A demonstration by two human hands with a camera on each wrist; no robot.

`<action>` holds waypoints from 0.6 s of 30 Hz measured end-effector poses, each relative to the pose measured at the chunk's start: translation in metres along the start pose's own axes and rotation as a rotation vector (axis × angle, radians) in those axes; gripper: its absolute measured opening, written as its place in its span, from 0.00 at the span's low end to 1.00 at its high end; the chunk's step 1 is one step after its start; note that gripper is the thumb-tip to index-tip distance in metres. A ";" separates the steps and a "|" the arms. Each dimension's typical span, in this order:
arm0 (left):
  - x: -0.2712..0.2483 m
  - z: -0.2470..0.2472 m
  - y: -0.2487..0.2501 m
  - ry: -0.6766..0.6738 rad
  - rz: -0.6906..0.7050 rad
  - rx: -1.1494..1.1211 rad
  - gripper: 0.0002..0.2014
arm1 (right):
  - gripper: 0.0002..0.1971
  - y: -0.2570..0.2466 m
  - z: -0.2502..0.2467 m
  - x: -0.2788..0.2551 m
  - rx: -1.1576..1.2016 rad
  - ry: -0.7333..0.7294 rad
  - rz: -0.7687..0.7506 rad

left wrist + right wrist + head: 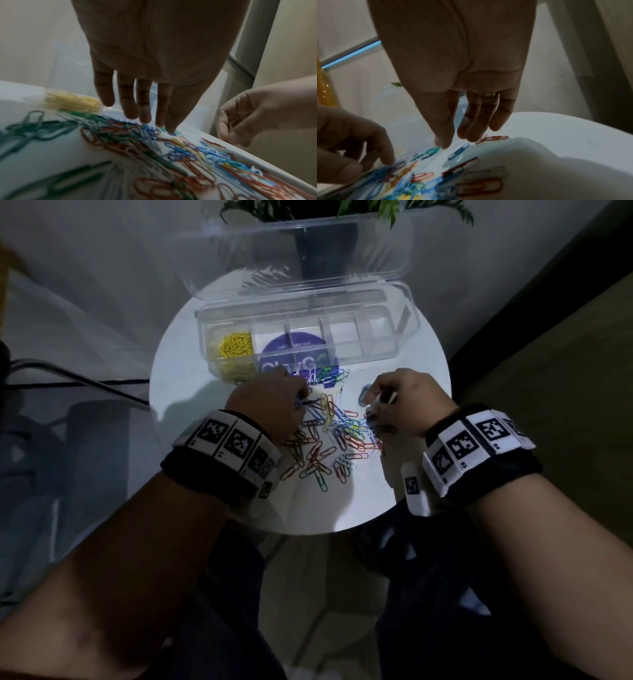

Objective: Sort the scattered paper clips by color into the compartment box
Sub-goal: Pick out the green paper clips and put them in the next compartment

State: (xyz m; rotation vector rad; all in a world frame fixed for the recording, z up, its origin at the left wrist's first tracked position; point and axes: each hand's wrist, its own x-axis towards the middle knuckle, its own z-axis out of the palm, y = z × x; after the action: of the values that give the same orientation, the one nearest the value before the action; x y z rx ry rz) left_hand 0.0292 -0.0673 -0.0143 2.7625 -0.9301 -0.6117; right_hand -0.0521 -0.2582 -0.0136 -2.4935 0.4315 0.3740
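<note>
Here, nearest us, the paper clips [325,436] lie in a mixed heap on the round white desk [421,350], red, green, blue, white and a few yellow tangled over one another. Our left hand [270,409] is down on the left edge of the heap; the left wrist view shows its fingers [127,102] fairly straight and spread, thumb tip touching the clips, and we cannot tell whether anything is pinched. Our right hand [404,398] hovers at the right edge, and from the head view it seems to pinch a blue clip [363,395] between thumb and forefinger, though the right wrist view shows only loosely bent fingers [477,121] above loose clips.

We judge these clips light, stiff and slick on the smooth top; they will likely hook each other, so each is best nipped at one rounded end and drawn out sideways.

Beyond the heap stands the clear compartment box [407,337], lid up, with the yellow clips [236,344] already in its leftmost compartment and the others apparently empty. A potted plant [322,237] stands behind.

Only the head view shows the box's dividers; the wrist views alone show the fingertips from beneath.
</note>
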 end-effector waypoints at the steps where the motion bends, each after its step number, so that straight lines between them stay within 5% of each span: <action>1: 0.000 0.001 0.001 0.023 0.014 -0.007 0.16 | 0.08 -0.001 -0.001 -0.001 0.007 -0.003 -0.015; 6: 0.001 0.013 0.013 -0.059 0.076 -0.061 0.19 | 0.08 -0.006 0.012 -0.004 -0.022 -0.161 -0.034; 10: 0.002 0.016 0.008 -0.086 0.047 -0.052 0.22 | 0.09 -0.007 0.014 0.000 -0.017 -0.009 -0.004; 15: 0.001 0.011 -0.001 -0.078 -0.005 -0.135 0.20 | 0.14 -0.016 0.020 -0.001 -0.049 -0.103 -0.107; 18: 0.000 0.007 -0.006 -0.093 -0.022 -0.147 0.17 | 0.15 -0.017 0.021 0.004 -0.046 -0.039 -0.076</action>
State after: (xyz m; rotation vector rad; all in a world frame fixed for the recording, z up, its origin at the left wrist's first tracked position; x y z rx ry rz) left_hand 0.0289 -0.0625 -0.0226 2.6373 -0.8373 -0.7851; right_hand -0.0457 -0.2333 -0.0238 -2.5343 0.3152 0.4058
